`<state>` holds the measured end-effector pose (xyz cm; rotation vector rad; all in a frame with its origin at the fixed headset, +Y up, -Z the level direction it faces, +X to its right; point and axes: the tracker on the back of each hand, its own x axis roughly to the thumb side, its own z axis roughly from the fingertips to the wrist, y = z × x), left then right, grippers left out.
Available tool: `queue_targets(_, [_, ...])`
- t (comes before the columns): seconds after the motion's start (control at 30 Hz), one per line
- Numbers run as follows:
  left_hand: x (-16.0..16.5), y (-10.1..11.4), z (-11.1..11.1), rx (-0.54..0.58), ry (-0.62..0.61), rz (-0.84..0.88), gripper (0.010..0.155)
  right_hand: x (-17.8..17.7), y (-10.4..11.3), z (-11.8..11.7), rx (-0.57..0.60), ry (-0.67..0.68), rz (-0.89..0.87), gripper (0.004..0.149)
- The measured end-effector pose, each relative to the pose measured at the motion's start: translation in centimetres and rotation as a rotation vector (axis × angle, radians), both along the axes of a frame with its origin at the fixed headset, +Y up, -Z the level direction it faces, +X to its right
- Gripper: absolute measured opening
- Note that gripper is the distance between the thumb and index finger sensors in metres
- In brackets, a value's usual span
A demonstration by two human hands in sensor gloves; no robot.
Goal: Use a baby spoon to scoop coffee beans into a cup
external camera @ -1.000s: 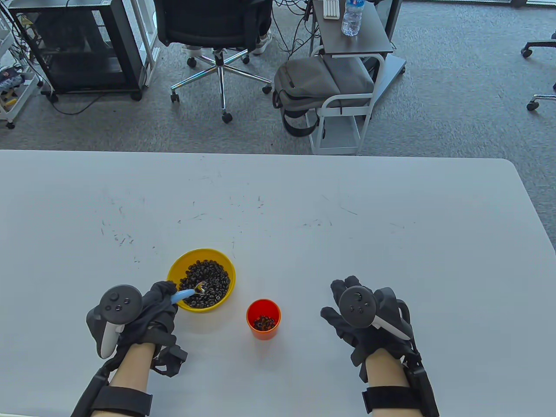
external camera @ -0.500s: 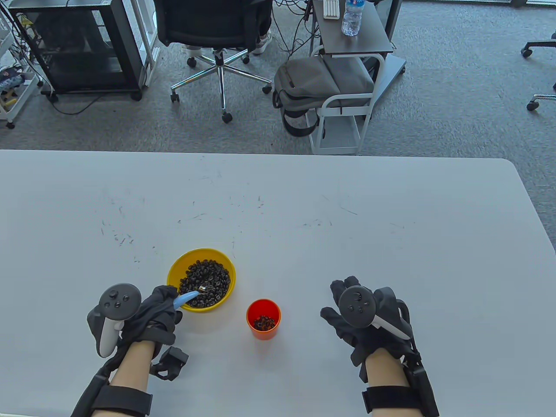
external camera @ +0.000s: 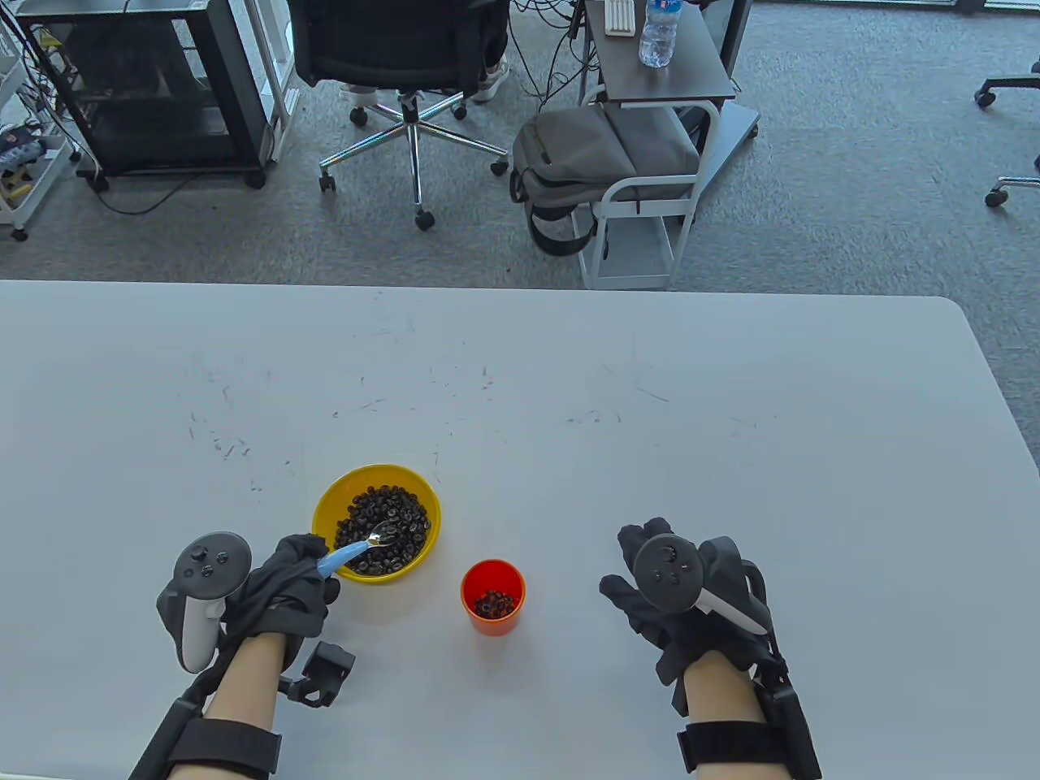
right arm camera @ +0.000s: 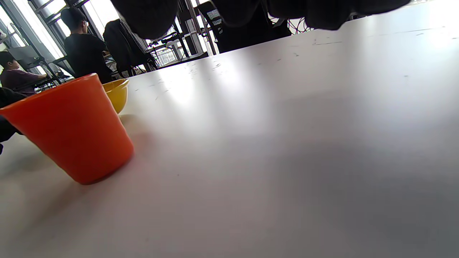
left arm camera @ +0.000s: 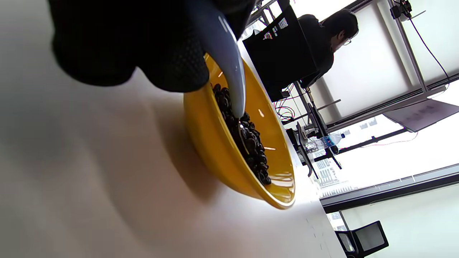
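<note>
A yellow bowl [external camera: 329, 500] of coffee beans [external camera: 390, 512] sits on the white table. An orange cup [external camera: 492, 621] with some beans at its bottom stands to its right. My left hand [external camera: 284, 581] grips the light blue handle of a baby spoon [external camera: 357, 549]; its metal tip lies in the beans. In the left wrist view the spoon handle [left arm camera: 226, 61] reaches down into the bowl [left arm camera: 215, 150]. My right hand [external camera: 674, 585] rests flat on the table right of the cup, fingers spread, holding nothing. The cup [right arm camera: 71, 132] shows in the right wrist view.
The white table [external camera: 731, 406] spreads wide behind and to the right of the bowl. Its far edge borders a carpeted floor with an office chair [external camera: 406, 57], a black cabinet [external camera: 154, 89] and a small cart [external camera: 650, 162].
My left hand has drawn slightly back and left, and the spoon tip has shifted within the beans. The right hand, bowl and cup have not moved.
</note>
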<state>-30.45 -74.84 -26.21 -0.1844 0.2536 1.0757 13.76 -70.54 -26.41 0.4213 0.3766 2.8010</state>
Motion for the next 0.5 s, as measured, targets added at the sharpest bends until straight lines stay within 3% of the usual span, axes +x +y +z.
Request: queue_targets(0.5, [0.8,1.2,0.2,0.078,-0.047,0.049,0.046,0.1,0.0,0.0,0.001,0.000,0.003,0.072])
